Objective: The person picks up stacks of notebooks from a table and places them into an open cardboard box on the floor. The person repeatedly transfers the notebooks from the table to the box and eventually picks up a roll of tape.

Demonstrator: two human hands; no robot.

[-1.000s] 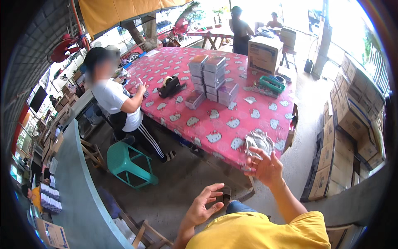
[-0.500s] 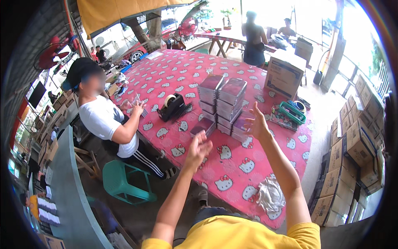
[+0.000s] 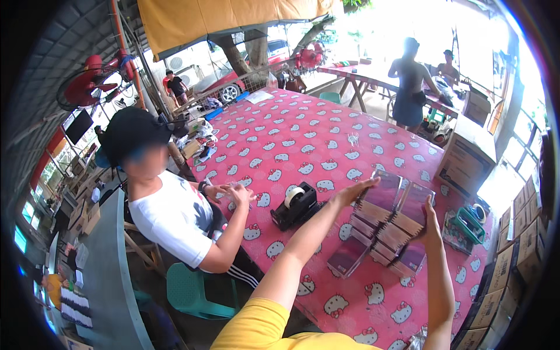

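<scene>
Two tall stacks of flat, purple-topped packs (image 3: 388,189) stand side by side on the pink table (image 3: 303,140). Their edges look clear and ridged, and dark ridged lines run down some sides; the exact kind I cannot make out. My left hand (image 3: 359,191) is at the upper left side of the left stack, fingers stretched out. On the other side, my right hand (image 3: 430,224) lies along the right stack with fingers pointing up. Both hands seem to touch the stacks, though firm contact is hard to tell. Lower purple packs (image 3: 349,255) sit in front.
A black tape dispenser (image 3: 294,205) stands left of the stacks. To their right are a green basket (image 3: 468,226) and a cardboard box (image 3: 466,157). A co-worker in white (image 3: 169,216) stands at the left edge, near a green stool (image 3: 195,291). Cartons (image 3: 501,280) line the right.
Both my hands have moved forward, from in front of the stacks to either side of their tops. The view has shifted, so the table and stacks sit differently in it.
</scene>
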